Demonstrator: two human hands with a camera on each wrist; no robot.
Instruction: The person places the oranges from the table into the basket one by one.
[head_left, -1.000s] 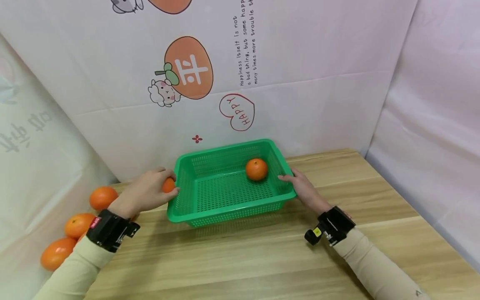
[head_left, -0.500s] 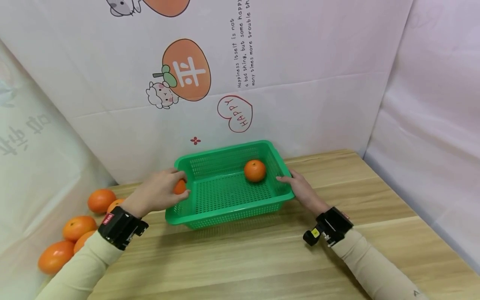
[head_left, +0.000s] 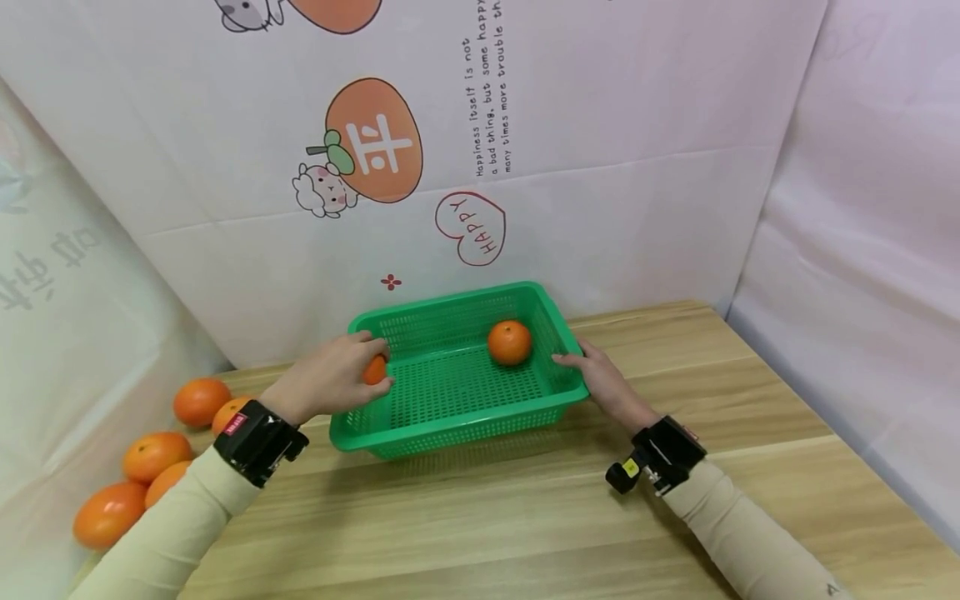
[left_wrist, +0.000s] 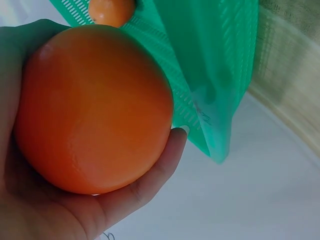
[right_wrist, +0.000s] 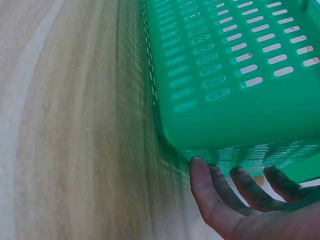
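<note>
Grip: left hand [head_left: 330, 377] clamped round an orange [head_left: 374, 370], over the left end of the green basket [head_left: 457, 422]. My right hand [head_left: 611, 385] pinches its right rim. Second orange [head_left: 509, 342] sits inside, near that end.

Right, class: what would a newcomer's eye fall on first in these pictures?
Probably the bright green perforated plastic basket near the middle of the head view, with a round orange fruit inside toward its right end. The left hand holds a second fruit over the left end; the right hand grips the opposite end.
</note>
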